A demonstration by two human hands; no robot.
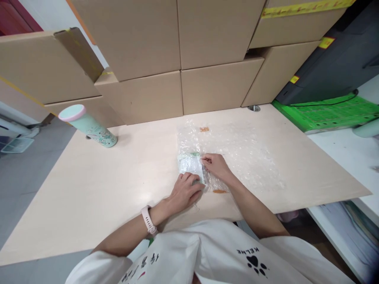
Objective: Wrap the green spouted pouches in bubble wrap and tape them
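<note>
Bubble wrap [242, 157] lies spread across the middle of the pale wooden counter [142, 169], and near its left end a flat white packet [191, 162], with some green along its far edge, shows through the clear film. The right hand [217, 166] is at the packet's right side, its grip drawn together, thumb and fingertips pinched on the film. The left hand [184, 191] lies over the packet's near part with bent fingers; whether that grip is clamped on anything, I cannot tell. One orange patch [204, 129] shows at the wrap's far edge, another by its near edge. A pale pink watch band [148, 221] circles the left wrist, and the person's white shirt [219, 252] bears dark print. Well apart to the left, a mint-green tumbler [96, 128] with a pink-rimmed lid stands on the counter. Stacked cardboard boxes [151, 98] line the far side. Beyond the counter's right edge, a dark grey case [325, 67] with yellow labels rests on a green plastic crate [334, 114].
</note>
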